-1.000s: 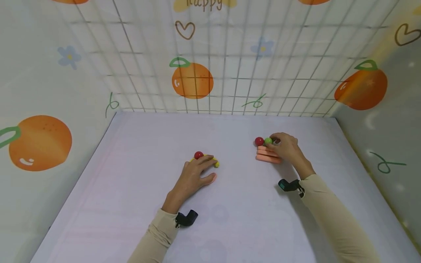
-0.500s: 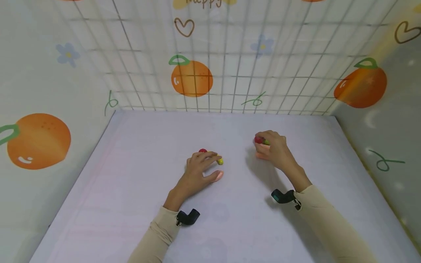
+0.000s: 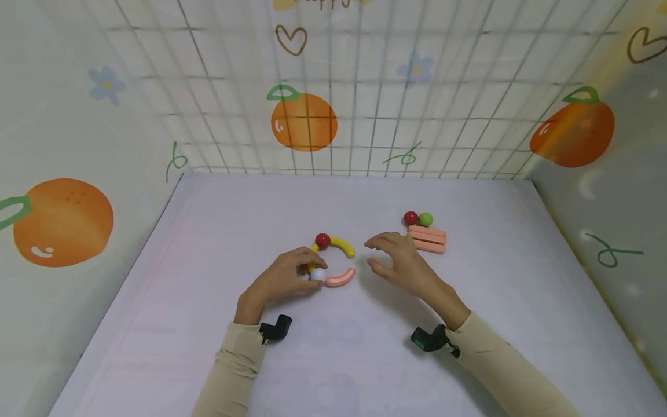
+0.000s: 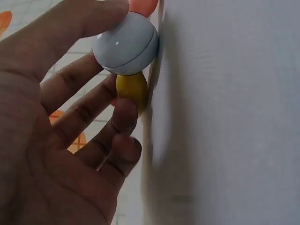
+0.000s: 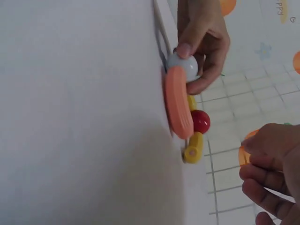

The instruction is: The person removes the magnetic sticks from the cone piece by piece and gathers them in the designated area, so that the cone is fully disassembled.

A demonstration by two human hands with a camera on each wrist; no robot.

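Note:
My left hand has its thumb and fingers round a white ball on the table; the right wrist view shows the thumb on that ball. A curved pink piece extends rightward from it. Behind the fingers, a partly hidden yellow piece lies between the white ball and a red ball, with another curved yellow piece to the red ball's right. These form an arc, unclosed at the right. My right hand, fingers apart and holding nothing, hovers right of it.
Several straight pink sticks lie side by side at the right, partly behind the right hand. Just beyond them are another red ball and a green ball. A gridded, printed backdrop stands along the table's back edge.
My right hand has moved left and nearer from the green ball and sticks, empty. My left hand has shifted from over the yellow and pink pieces down-left to the white ball.

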